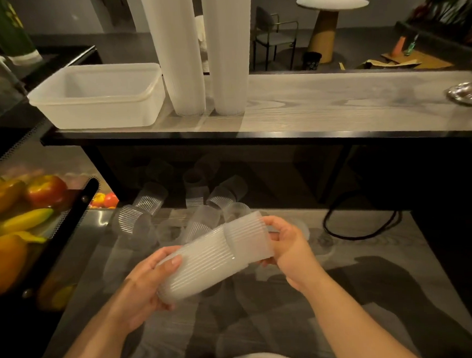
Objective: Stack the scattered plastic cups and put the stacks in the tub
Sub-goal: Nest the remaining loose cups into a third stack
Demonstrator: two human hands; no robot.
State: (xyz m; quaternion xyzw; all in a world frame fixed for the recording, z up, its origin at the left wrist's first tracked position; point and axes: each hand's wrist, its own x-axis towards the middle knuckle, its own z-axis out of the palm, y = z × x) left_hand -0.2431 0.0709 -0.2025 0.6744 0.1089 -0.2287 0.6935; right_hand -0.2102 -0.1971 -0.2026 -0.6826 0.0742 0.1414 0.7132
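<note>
The grey wood-grain lower counter (278,327) is filling the bottom of the view, with a raised shelf (334,102) running across at twelve o'clock. On that shelf the translucent rectangular tub (99,96) is sitting at eleven o'clock, apparently empty, and just beside it two tall cup stacks (195,57) are standing upright. Loose ribbed clear cups (148,204) are lying tipped over near the middle of the lower counter. Below them a short, slanting nested stack (206,262) is being held in the air. The left hand (142,290) is wrapping its curled fingers around the stack's seven o'clock end, while the right hand (287,244) is gripping a single cup (249,238) at two o'clock, fingers curled around it, pressing it onto the stack. To seat it well, I would judge that both should be lining up on one axis, the push staying straight and gentle so the thin walls are not buckling.
</note>
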